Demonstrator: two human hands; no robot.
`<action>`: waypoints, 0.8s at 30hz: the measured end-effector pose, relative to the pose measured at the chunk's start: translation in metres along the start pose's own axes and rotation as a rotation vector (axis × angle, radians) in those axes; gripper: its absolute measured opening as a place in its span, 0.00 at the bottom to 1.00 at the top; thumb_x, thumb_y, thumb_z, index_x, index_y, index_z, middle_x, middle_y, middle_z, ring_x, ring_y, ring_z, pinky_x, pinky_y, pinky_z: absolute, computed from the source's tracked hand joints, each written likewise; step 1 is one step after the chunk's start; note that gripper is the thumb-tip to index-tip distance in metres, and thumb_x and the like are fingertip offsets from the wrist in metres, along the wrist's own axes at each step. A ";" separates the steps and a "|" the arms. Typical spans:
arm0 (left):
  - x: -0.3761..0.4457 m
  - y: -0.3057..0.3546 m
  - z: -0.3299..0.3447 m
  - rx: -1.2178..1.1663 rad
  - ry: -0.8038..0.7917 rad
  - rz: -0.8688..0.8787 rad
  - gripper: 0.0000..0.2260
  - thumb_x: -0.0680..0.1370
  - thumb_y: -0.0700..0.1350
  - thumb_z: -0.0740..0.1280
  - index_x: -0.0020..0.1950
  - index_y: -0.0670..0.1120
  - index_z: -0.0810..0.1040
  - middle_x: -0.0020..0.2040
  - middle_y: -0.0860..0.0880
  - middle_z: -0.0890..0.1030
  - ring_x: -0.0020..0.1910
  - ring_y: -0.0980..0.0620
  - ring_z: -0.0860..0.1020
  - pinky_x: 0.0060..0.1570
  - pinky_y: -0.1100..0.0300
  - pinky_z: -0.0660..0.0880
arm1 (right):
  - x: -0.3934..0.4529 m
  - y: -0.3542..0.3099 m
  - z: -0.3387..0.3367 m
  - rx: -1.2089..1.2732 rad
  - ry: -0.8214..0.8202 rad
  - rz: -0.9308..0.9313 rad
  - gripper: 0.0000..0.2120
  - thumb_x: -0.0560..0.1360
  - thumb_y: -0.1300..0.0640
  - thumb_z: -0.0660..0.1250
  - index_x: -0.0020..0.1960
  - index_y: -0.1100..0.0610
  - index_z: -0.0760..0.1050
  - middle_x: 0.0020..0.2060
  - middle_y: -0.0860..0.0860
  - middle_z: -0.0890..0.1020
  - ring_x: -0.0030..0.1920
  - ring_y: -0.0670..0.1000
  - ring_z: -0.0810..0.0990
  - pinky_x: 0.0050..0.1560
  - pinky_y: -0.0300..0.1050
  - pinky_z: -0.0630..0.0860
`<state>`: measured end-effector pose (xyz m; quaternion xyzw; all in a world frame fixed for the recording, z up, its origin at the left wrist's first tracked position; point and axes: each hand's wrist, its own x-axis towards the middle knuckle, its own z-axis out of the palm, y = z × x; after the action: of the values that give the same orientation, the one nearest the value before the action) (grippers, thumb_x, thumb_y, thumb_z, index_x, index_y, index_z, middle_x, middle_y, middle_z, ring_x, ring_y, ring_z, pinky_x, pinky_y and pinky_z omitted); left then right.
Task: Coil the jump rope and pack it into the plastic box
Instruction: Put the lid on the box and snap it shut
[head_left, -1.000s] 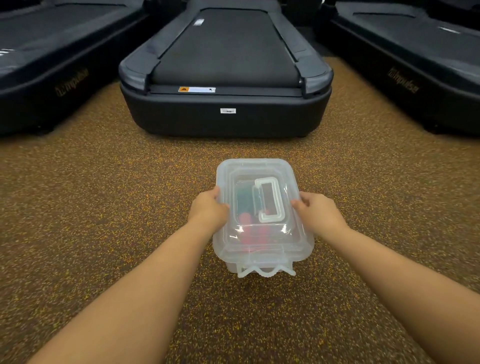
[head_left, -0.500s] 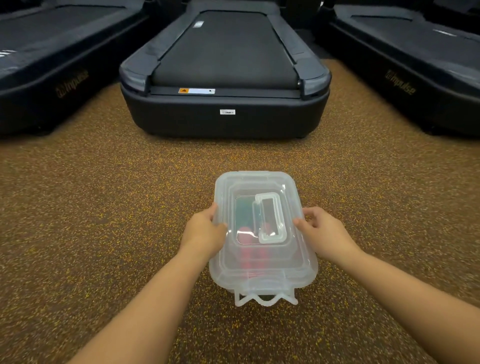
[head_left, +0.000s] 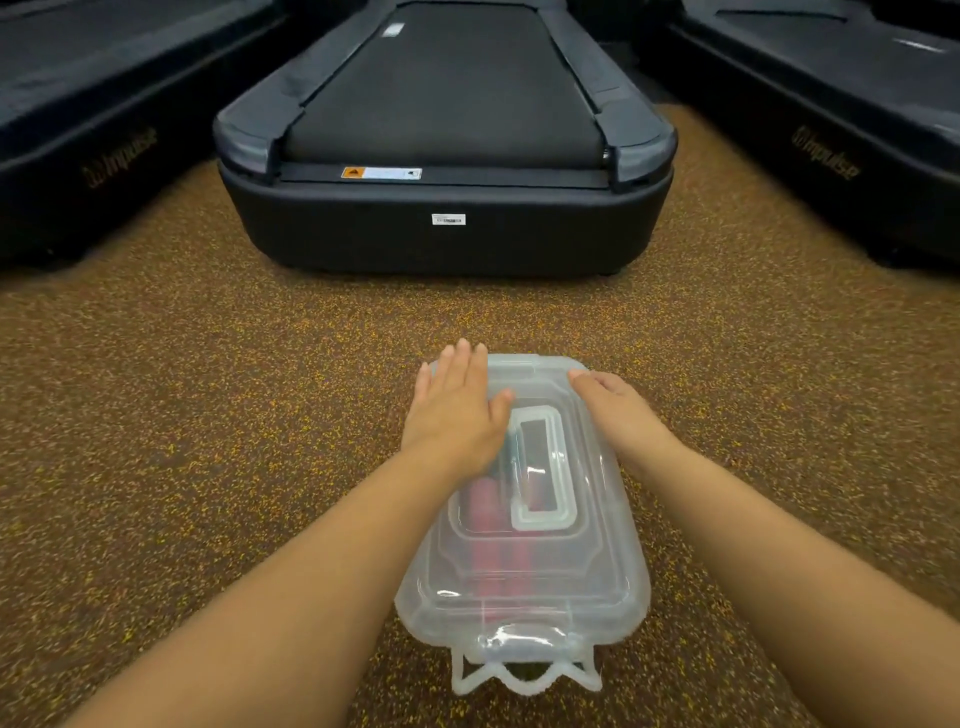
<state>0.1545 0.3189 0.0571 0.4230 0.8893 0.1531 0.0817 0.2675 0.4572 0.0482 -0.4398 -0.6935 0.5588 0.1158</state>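
Both hands have moved from the box's sides onto its lid, treadmill (head_left: 447, 156) beyond on speckled floor (head_left: 208, 415), clear plastic box (head_left: 524, 545) closed with jump rope (head_left: 491, 530) inside, left hand (head_left: 457, 415) flat, fingers together, right hand (head_left: 618, 410) flat, fingers slightly curled.

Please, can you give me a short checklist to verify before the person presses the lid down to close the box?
1. Jump rope inside the box: ok, the red handles show through the clear lid.
2. Lid over the plastic box: ok, it covers the whole top.
3. Left hand flat on the far left part of the lid: ok.
4. Right hand on the far right part: ok.
5. Front latch closed: not ok, it hangs loose below the front edge.
6. Far latch: cannot tell, not visible from here.
7. Box standing on the floor: ok.
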 end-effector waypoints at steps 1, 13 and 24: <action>0.002 -0.001 0.004 0.058 -0.011 0.013 0.29 0.81 0.56 0.46 0.78 0.46 0.43 0.79 0.47 0.42 0.77 0.50 0.40 0.75 0.52 0.37 | 0.008 0.001 0.003 0.019 -0.014 0.014 0.23 0.73 0.38 0.59 0.59 0.52 0.75 0.54 0.52 0.81 0.52 0.54 0.81 0.59 0.56 0.75; 0.001 -0.006 0.013 0.047 0.074 0.080 0.28 0.81 0.56 0.47 0.78 0.46 0.46 0.79 0.48 0.48 0.77 0.52 0.43 0.75 0.55 0.38 | 0.064 -0.011 0.002 0.140 -0.266 0.169 0.27 0.67 0.35 0.68 0.54 0.55 0.80 0.46 0.56 0.86 0.46 0.57 0.86 0.52 0.55 0.80; 0.017 -0.021 -0.003 -0.072 0.078 0.131 0.33 0.77 0.60 0.60 0.76 0.46 0.55 0.74 0.48 0.61 0.72 0.49 0.57 0.73 0.55 0.51 | 0.065 -0.004 -0.002 0.155 -0.344 -0.098 0.29 0.69 0.52 0.74 0.68 0.51 0.70 0.60 0.50 0.79 0.56 0.54 0.81 0.59 0.56 0.77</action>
<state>0.1276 0.3193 0.0522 0.4709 0.8562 0.2063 0.0520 0.2289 0.5061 0.0309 -0.2933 -0.6783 0.6713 0.0560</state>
